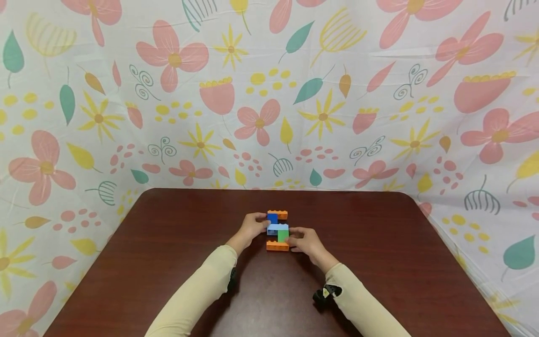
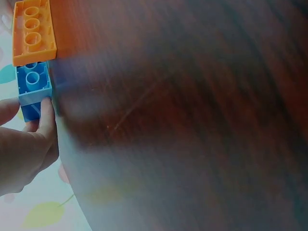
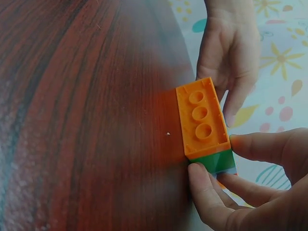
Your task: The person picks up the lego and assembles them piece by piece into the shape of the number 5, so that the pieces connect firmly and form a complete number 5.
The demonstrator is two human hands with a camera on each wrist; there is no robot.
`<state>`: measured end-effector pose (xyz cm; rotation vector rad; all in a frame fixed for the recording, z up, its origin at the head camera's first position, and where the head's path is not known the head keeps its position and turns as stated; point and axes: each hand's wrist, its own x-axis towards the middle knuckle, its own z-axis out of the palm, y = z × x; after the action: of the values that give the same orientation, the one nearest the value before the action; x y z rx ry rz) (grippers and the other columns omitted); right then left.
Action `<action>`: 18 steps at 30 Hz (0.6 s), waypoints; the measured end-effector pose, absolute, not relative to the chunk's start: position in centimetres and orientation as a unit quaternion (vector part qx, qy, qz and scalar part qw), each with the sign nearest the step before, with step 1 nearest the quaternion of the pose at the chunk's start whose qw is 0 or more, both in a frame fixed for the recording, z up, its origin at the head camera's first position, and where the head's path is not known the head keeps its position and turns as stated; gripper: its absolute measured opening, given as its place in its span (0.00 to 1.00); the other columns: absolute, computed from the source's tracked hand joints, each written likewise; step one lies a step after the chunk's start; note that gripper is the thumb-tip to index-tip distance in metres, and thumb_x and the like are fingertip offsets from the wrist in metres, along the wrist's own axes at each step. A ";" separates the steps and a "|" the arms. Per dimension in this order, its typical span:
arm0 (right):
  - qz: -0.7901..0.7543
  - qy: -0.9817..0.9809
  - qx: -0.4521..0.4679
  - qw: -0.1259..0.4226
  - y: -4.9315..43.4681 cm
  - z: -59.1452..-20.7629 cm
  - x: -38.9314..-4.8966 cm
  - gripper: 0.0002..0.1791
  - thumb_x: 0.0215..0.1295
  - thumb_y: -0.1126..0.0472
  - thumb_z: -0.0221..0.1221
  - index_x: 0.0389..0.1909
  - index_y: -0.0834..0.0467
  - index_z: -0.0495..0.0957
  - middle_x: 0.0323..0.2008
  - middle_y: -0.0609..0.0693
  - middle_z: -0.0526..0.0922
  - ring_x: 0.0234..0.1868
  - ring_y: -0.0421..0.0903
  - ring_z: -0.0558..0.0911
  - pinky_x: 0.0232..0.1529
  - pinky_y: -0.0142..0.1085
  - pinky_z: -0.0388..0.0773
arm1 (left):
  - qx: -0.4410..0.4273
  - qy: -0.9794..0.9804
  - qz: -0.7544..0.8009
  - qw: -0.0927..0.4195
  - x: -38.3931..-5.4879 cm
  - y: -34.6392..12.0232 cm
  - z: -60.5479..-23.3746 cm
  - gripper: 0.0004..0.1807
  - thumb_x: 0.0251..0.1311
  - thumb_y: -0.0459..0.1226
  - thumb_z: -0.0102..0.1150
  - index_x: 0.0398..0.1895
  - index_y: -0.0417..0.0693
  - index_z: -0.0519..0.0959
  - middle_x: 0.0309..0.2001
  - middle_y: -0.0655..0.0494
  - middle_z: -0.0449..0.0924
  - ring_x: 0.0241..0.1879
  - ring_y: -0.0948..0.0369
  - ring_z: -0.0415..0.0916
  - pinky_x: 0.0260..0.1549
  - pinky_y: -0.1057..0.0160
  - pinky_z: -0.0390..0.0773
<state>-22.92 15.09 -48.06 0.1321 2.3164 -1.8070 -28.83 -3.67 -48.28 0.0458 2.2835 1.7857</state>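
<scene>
A figure of joined toy building bricks sits over the middle of the table, between my two hands. In the head view an orange brick (image 1: 283,215) forms its far end. Nearer come a dark blue brick (image 1: 272,218), a light blue brick (image 1: 273,227), a green brick (image 1: 282,235) and another orange brick (image 1: 274,246). My left hand (image 1: 251,227) pinches the dark blue brick from the left, its fingertips at the light blue brick's edge (image 2: 36,97). From the right, my right hand (image 1: 308,241) holds the green brick (image 3: 211,161) between thumb and fingers. Hollow brick undersides show in both wrist views.
The dark reddish-brown table (image 1: 202,206) has rounded far corners. Behind it and at both sides hangs a white cloth (image 1: 294,93) printed with flowers and leaves. A small black device (image 1: 322,296) is strapped by the right sleeve.
</scene>
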 end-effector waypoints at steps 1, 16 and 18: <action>-0.611 0.784 0.044 0.100 15.1 -48.1 -22.9 0.23 0.63 0.70 0.60 0.59 0.70 0.72 0.42 0.61 0.81 0.40 0.51 0.83 0.40 0.45 0.82 | 0.017 0.784 0.609 0.120 -28.8 -3.7 -48.4 0.22 0.65 0.31 0.57 0.61 0.30 0.71 0.57 0.34 0.72 0.46 0.47 0.81 0.49 0.53 0.78; -0.610 0.784 0.043 0.105 15.2 -48.1 -23.0 0.24 0.64 0.68 0.59 0.60 0.70 0.70 0.44 0.62 0.81 0.40 0.51 0.83 0.40 0.45 0.82 | 0.019 0.789 0.602 0.120 -29.1 -3.4 -48.5 0.21 0.67 0.31 0.55 0.61 0.31 0.70 0.50 0.37 0.75 0.46 0.48 0.80 0.48 0.54 0.79; -0.611 0.783 0.040 0.109 15.3 -48.0 -23.0 0.25 0.64 0.68 0.59 0.62 0.69 0.69 0.44 0.62 0.80 0.40 0.51 0.83 0.40 0.45 0.82 | 0.022 0.789 0.602 0.120 -29.1 -3.4 -48.6 0.20 0.67 0.31 0.54 0.60 0.31 0.70 0.47 0.39 0.76 0.45 0.49 0.80 0.47 0.55 0.79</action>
<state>-22.95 15.32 -48.00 0.1177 2.3023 -1.7961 -29.10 -3.42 -48.57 0.0647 2.3060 1.7585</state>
